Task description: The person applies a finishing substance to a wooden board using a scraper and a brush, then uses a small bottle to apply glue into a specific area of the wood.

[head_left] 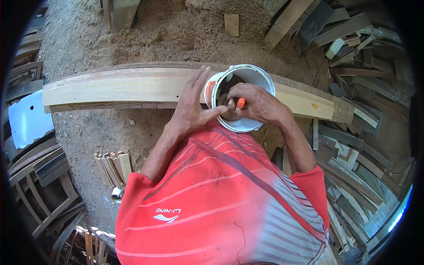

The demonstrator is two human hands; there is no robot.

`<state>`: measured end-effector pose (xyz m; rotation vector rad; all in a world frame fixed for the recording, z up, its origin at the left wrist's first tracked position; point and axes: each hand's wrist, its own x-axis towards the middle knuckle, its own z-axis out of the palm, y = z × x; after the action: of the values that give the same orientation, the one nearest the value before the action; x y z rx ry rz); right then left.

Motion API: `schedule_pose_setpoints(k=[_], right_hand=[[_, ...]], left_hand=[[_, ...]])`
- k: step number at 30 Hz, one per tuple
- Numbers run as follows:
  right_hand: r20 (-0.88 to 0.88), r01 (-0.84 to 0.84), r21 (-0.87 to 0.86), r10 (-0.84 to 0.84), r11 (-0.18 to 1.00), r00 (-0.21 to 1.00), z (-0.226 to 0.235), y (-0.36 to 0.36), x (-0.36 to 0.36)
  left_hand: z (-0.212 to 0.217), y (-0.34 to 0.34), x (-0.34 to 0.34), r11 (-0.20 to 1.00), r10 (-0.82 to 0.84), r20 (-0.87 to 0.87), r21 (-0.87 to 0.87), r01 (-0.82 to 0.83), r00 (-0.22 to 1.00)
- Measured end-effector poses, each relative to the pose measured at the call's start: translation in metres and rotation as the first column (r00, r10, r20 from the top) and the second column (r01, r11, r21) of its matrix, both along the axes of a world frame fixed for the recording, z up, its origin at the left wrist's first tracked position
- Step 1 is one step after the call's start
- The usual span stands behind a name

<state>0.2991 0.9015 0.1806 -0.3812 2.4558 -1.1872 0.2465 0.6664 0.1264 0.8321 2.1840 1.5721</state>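
Note:
A white bucket leans toward me on the long wooden plank, its mouth facing up at me. Coiled or smeared brown material lies inside it. My left hand is beside the bucket's left wall, fingers stretched out and the thumb at the rim. Reaching into the mouth, my right hand has its fingers curled around a small orange object, perhaps a handle. Its other end is hidden by the fingers and the bucket.
Sawdust-covered ground spreads beyond the plank. Stacked wood offcuts fill the right side. At left stand curved wooden frames and a pale blue panel. A bundle of short sticks lies by my left elbow.

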Motion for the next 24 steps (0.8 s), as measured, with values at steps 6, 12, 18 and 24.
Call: schedule_pose_setpoints(k=[6, 12, 18, 24], right_hand=[[-0.148, 0.111, -0.042, -0.116, 0.993, 0.982, 0.022, -0.032, 0.010], [-0.068, 0.301, -0.060, -0.305, 0.952, 0.950, 0.011, -0.043, 0.024], [0.067, 0.371, -0.143, -0.365, 0.918, 0.929, 0.017, -0.040, 0.036], [-0.085, 0.401, -0.052, -0.404, 0.914, 0.911, 0.005, -0.017, 0.035]], left_hand=[[0.023, -0.002, -0.001, 0.972, -0.216, -0.250, 0.040, 0.234, 0.944], [0.019, 0.006, 0.014, 0.958, -0.271, -0.179, 0.041, 0.283, 0.946], [0.012, 0.009, 0.022, 0.978, -0.197, -0.178, 0.035, 0.207, 0.964], [0.006, 0.005, 0.026, 0.977, -0.209, -0.312, -0.026, 0.212, 0.927]])
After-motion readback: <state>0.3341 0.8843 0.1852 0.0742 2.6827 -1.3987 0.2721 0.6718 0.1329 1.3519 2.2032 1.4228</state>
